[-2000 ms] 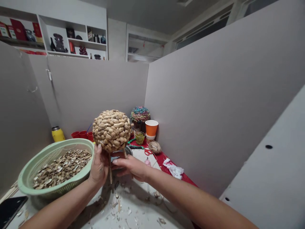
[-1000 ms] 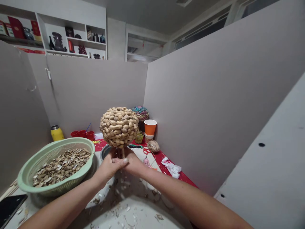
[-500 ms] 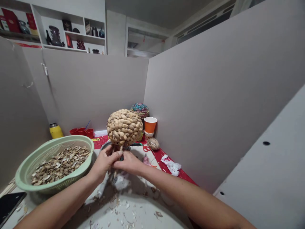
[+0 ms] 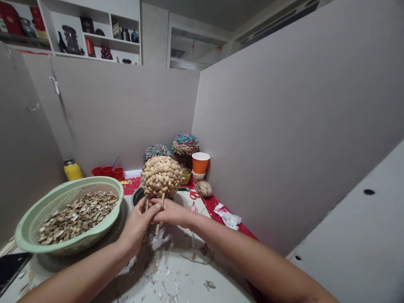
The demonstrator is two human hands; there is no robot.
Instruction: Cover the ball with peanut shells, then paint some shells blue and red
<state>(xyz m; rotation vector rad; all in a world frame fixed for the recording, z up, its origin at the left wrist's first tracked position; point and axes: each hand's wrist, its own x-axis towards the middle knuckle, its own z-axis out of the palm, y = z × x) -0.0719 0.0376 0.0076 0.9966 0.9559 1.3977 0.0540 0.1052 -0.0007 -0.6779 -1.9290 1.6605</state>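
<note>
A rounded ball covered in peanut-like shells [image 4: 161,176] is held up over the table by thin wrapped stems [image 4: 157,229] beneath it. Fingers of my left hand [image 4: 140,216] close around the stems just under the ball. Beside it, touching, my right hand [image 4: 170,212] grips the same stems from the right. Some fingertips are hidden behind the stems. A dark bowl [image 4: 137,195] stands partly hidden behind the ball and hands.
A green basket [image 4: 23,229] of shell pieces stands left, with a yellow bottle [image 4: 73,170] and red cups [image 4: 107,171] behind. Colourful balls [image 4: 185,144], an orange cup [image 4: 200,163], twine [image 4: 203,189] and red scissors [image 4: 194,195] lie beyond. Shell scraps litter the table.
The shell-covered ball has dropped lower and tilted, uncovering a second colourful ball behind it. Both hands still hold the stems. The view has shifted slightly.
</note>
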